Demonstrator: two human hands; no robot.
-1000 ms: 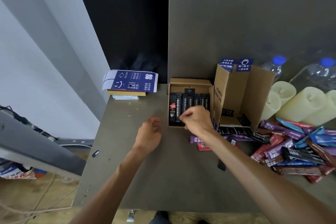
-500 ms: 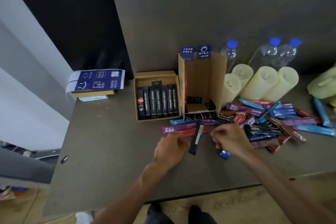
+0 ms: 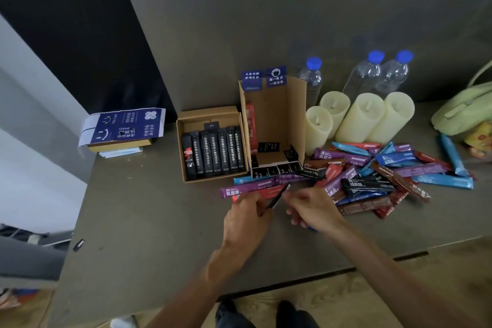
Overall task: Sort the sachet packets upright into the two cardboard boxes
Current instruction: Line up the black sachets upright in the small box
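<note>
Low box [image 3: 207, 114] sitting left, black row [image 3: 215, 152] standing upright inside. Tall box [image 3: 277, 106] touching its right side, red sachet [image 3: 250, 125] leaning on the left wall. Left hand [image 3: 246, 218] pinching a black sachet [image 3: 279, 196] by its lower end, in front of the boxes. Right hand [image 3: 314, 209] hovering just beside, fingers curled; grip unclear. Pile [image 3: 386, 168] lying right.

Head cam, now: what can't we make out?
All head view.
Small blue item below the right hand: hand covers most of it.
Print on black sachet packets in the low cardboard box: too small, blurred.
Pale green bag: cut by right edge.
Right hand's hold on the slim black sachet the left hand grips: fingers hide contact.
</note>
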